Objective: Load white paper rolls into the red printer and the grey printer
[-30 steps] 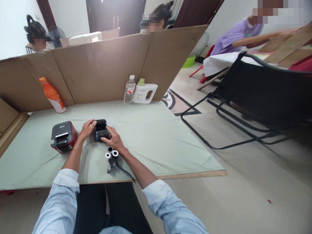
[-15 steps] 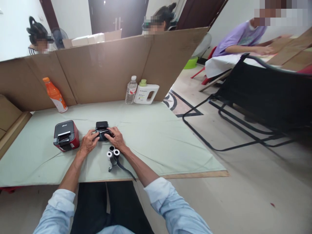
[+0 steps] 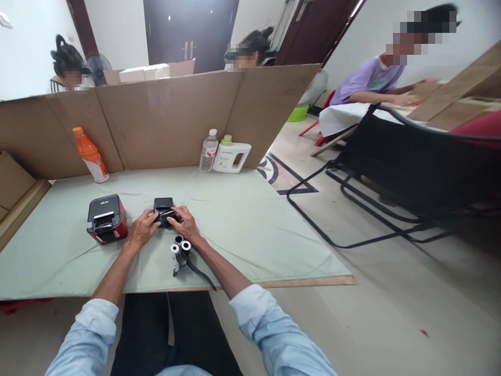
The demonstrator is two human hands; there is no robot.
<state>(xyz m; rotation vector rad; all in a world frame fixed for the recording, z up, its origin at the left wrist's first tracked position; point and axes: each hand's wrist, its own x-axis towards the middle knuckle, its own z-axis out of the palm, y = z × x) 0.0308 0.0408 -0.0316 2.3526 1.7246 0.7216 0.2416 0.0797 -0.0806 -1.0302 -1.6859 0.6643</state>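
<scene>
On the green cloth, a small black plastic case (image 3: pixel 163 203) lies between my two hands, its upper part showing beyond my fingertips. My left hand (image 3: pixel 144 228) grips its left side, fingers bent. My right hand (image 3: pixel 186 224) holds the right side, with the thumb on a glossy dark part (image 3: pixel 168 215). What exactly this part is, I cannot make out. Just below my right hand stand several small rolls (image 3: pixel 181 252) with white ends, a loose black strip trailing from them towards the table edge. Left of my left hand is a red-and-black label printer (image 3: pixel 106 218).
A cardboard screen (image 3: pixel 168 122) runs along the back. Before it stand an orange bottle (image 3: pixel 91 155), a clear water bottle (image 3: pixel 209 150) and a white jug (image 3: pixel 230 157). A black folding chair (image 3: pixel 410 162) is to the right. Other people sit beyond the screen and at another table.
The view has shifted slightly, so the background sits lower. My hands stay on the black case with little visible movement. The person at the right has changed head position.
</scene>
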